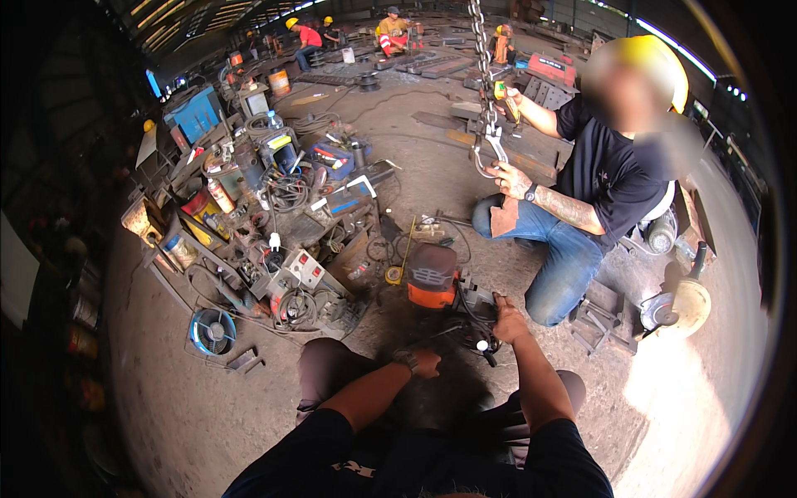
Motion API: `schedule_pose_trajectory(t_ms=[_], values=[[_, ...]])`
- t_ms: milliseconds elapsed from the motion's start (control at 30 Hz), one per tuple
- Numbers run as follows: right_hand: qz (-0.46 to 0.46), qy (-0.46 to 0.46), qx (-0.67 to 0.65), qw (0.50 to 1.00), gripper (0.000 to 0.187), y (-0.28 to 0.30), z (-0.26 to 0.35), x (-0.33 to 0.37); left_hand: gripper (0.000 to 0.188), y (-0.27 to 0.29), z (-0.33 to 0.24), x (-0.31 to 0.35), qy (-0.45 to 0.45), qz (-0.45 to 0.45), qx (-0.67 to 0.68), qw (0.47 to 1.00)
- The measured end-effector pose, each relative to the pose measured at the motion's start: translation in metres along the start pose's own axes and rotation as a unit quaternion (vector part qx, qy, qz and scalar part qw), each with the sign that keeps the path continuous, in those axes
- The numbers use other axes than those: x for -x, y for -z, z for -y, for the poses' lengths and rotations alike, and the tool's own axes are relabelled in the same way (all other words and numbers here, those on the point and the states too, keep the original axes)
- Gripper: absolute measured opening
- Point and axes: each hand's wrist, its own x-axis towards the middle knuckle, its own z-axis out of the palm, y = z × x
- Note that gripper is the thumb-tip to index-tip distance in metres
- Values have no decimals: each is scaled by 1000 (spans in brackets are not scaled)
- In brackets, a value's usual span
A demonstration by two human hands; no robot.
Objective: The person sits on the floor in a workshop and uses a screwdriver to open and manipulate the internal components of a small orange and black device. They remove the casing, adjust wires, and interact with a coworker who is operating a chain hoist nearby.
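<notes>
The orange and black machine [432, 286] sits on the floor [349, 378] just past the person's knees, near the kneeling co-worker [618, 162], and it looks heavy, hard and stiff, so it may be best to hold it by its solid body and not by the loose black cord. The right hand [508, 321] reaches out with the arm nearly straight and touches the grey metal end, but I cannot tell how tight its grip is. The left hand [427, 363] is low and nearer, with fingers curled in, and I cannot tell if it holds anything.
</notes>
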Motion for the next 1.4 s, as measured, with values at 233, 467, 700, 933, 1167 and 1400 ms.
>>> schedule_pose_trajectory(t_ms=[233, 467, 700, 933, 1167, 1400], values=[[-1, -3, -14, 1000, 88, 1, -2, 1, 52, -1, -4, 1, -22, -42, 31, 998], [1, 35, -32, 999, 88, -3, -14, 0, 48, -8, 6, 2, -35, -57, 48, 997], [-14, 15, -31, 999, 86, -5, -9, -2, 51, -6, 4, 0, -32, -52, 43, 997], [-34, 19, -43, 998, 75, -4, -15, -5, 55, 8, -12, 0, -12, 8, 17, 1000], [-35, 30, -48, 998, 71, -7, -18, -10, 52, -2, -8, -2, -29, -25, 24, 999], [-30, -3, -53, 998, 73, -7, -22, -13, 51, -3, -9, -2, -25, -13, 29, 999]])
